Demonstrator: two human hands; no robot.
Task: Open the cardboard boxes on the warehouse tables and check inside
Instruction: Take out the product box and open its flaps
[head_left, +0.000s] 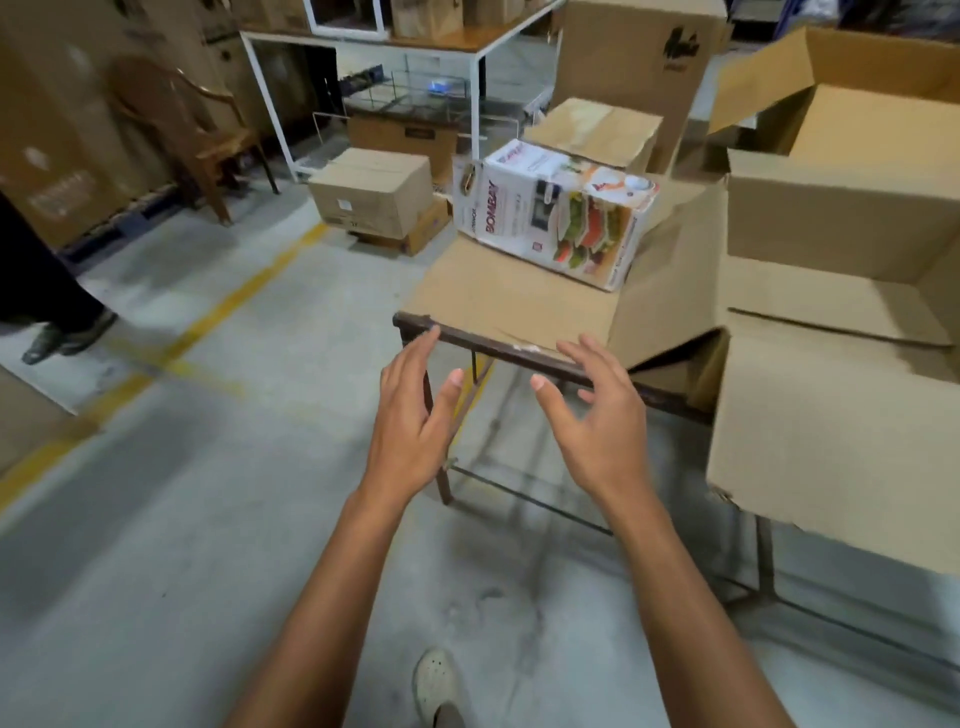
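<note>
A large open cardboard box (841, 218) stands on the metal-framed table (467, 340) at the right, its flaps spread outward. One flap lies flat over the table's left part, and a white printed product box (550, 213) rests tilted on it. My left hand (410, 415) and my right hand (597, 415) hover side by side just in front of the table's near edge. Both are empty, palms facing each other, fingers spread. Neither touches the table or a box.
Closed cardboard boxes (374, 195) are stacked on the floor behind the table. Further back is a white-framed table (363, 39), with a wooden chair (192, 130) at the left. Another person's leg and shoe (62, 332) are at the far left. My own shoe (436, 680) is below.
</note>
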